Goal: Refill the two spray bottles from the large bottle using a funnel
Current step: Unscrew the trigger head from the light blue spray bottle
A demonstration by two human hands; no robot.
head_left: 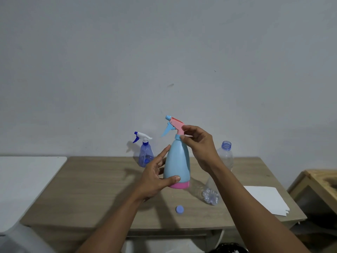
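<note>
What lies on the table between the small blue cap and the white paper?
In the head view, only the large clear bottle's base; otherwise bare table between cap and paper.

Head view: looks forward, slightly down over table [91,189], facing wall [164,52].

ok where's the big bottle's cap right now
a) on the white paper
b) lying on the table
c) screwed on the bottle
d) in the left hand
b: the cap lies on the table, in front of the open-necked big bottle.
</note>
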